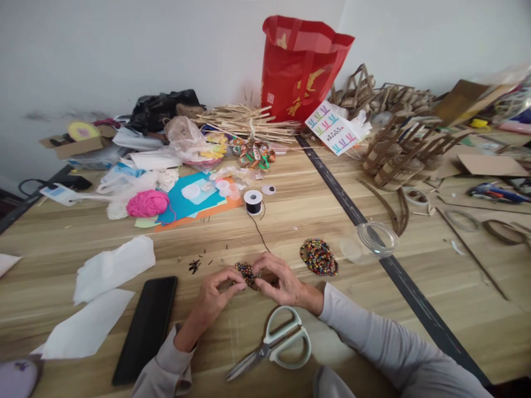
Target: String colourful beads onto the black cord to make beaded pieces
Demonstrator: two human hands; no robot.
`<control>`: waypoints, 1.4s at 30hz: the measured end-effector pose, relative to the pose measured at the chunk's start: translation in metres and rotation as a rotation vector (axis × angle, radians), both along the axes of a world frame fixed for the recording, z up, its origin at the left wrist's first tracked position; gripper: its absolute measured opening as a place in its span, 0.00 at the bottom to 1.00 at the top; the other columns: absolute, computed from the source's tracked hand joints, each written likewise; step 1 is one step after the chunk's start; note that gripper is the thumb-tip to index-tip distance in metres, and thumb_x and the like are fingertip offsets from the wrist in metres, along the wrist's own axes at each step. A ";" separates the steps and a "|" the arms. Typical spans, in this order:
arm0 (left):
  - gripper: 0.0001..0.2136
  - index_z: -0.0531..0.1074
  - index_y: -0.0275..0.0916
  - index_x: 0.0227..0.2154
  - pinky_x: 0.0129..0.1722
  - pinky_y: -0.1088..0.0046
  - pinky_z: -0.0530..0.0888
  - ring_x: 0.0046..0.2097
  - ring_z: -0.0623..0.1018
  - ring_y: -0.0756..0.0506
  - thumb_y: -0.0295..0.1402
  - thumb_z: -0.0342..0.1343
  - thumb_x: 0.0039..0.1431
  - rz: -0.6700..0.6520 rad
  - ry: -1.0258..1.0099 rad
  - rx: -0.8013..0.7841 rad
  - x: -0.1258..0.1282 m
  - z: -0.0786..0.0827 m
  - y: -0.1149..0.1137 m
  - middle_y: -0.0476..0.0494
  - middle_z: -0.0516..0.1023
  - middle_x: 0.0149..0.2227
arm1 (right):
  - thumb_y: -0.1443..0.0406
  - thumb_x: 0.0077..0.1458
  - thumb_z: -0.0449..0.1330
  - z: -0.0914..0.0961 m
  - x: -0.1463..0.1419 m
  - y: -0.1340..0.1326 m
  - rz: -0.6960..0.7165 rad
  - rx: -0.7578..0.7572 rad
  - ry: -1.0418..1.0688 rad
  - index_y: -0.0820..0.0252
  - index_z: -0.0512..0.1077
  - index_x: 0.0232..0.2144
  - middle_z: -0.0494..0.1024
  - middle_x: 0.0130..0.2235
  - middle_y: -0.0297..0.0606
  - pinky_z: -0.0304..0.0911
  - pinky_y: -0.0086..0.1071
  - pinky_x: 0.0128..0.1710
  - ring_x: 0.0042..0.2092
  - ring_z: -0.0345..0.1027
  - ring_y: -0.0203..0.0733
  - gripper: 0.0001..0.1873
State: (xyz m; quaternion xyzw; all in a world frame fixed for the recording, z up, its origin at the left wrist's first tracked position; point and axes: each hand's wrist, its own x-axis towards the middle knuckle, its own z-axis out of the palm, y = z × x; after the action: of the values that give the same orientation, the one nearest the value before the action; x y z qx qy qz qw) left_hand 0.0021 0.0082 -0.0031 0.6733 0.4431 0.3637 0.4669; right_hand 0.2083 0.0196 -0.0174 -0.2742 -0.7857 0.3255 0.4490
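A small pile of multicoloured beads [248, 272] lies on the wooden table between my hands. My left hand [213, 296] is closed in a pinch at the pile's left side; whatever its fingertips grip is too small to name. On the other side, my right hand [282, 282] curls its thumb and forefinger together over the beads, and their hold is unclear. A thin black cord [258, 229] runs from a white-flanged spool [253, 202] and disappears behind my right hand. White-handled scissors [274, 342] lie below the hands, blades pointing left.
Coiled bead strings [319, 257] lie right of my right hand, near a clear ring-shaped roll [377, 239]. Short black pieces [194, 266] are scattered left of the beads. A black phone [146, 329] and white paper [114, 268] lie left. A red bag [305, 69] stands behind.
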 end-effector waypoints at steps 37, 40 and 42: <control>0.05 0.74 0.39 0.23 0.34 0.72 0.71 0.31 0.76 0.46 0.31 0.57 0.52 0.037 0.339 0.171 -0.033 0.016 0.014 0.47 0.77 0.27 | 0.67 0.62 0.53 0.000 -0.003 0.002 0.079 0.075 -0.157 0.62 0.69 0.33 0.73 0.34 0.42 0.65 0.32 0.40 0.39 0.66 0.40 0.07; 0.04 0.75 0.39 0.24 0.32 0.74 0.71 0.30 0.76 0.46 0.30 0.57 0.51 -0.030 0.401 0.147 -0.037 0.016 0.014 0.47 0.77 0.26 | 0.68 0.62 0.53 0.000 -0.003 0.001 0.068 0.081 -0.146 0.62 0.69 0.32 0.72 0.33 0.41 0.65 0.32 0.39 0.38 0.66 0.40 0.07; 0.03 0.76 0.39 0.24 0.30 0.74 0.70 0.29 0.75 0.46 0.29 0.58 0.50 -0.068 0.432 0.133 -0.037 0.015 0.014 0.47 0.77 0.26 | 0.68 0.62 0.53 -0.001 -0.003 0.001 0.066 0.081 -0.155 0.61 0.68 0.32 0.73 0.33 0.41 0.65 0.32 0.39 0.38 0.66 0.40 0.07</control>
State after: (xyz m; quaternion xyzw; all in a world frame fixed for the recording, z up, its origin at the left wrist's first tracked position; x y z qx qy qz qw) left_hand -0.0349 0.0223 0.0118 0.7794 0.4850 0.2233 0.3279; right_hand 0.2052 0.0210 -0.0185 -0.2539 -0.8393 0.2858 0.3866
